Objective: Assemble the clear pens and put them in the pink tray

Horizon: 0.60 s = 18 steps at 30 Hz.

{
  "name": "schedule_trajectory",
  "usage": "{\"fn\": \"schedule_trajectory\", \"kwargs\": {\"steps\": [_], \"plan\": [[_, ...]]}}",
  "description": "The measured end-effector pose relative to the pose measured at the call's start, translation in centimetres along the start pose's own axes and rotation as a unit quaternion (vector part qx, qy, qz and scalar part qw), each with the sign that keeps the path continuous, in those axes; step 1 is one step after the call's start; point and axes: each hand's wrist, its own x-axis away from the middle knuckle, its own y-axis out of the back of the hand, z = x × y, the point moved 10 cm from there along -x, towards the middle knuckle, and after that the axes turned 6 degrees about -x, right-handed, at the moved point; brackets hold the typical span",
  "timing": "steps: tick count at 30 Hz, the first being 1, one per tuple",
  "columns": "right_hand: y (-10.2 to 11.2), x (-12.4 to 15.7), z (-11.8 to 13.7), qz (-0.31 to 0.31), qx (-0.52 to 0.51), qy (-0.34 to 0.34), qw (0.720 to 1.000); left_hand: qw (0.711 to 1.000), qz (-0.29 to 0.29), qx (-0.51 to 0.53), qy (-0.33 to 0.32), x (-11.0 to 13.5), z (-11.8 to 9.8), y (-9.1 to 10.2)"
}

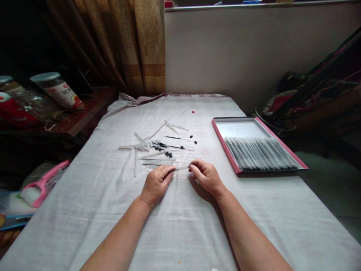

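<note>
Between my two hands lies a thin, clear pen (182,167), held level just above the cloth. My left hand (158,182) pinches its left end, and my right hand (207,177) closes thumb and fingers on the right end; the fingertips hide both ends. Just beyond my left hand are several clear pen barrels (159,162). Farther back lie thin black ink refills (172,146), small black plugs (168,154) and a loose pile of clear caps and barrels (145,145).
On the right, an open pink-edged box (231,158) holds a row of finished-looking pens (262,154). A tiny red piece (193,111) lies far back on the white cloth (180,226). Jars (60,90) stand on a side table; pink scissors (42,186) hang near the left edge.
</note>
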Motion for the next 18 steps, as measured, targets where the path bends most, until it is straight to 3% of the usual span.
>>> {"fn": "schedule_trajectory", "kwargs": {"steps": [7,14,18], "plan": [[0.3,0.0,0.2,-0.020,0.092,0.013,0.995,1.000,0.011,-0.008,-0.011,0.1,-0.4,-0.1],[-0.1,0.1,-1.3,0.014,-0.120,-0.040,0.992,1.000,0.000,-0.004,0.002,0.0,-0.2,0.2],[-0.1,-0.1,-0.9,0.012,-0.115,-0.028,0.993,1.000,-0.004,-0.004,0.007,0.0,-0.1,0.2]]}}
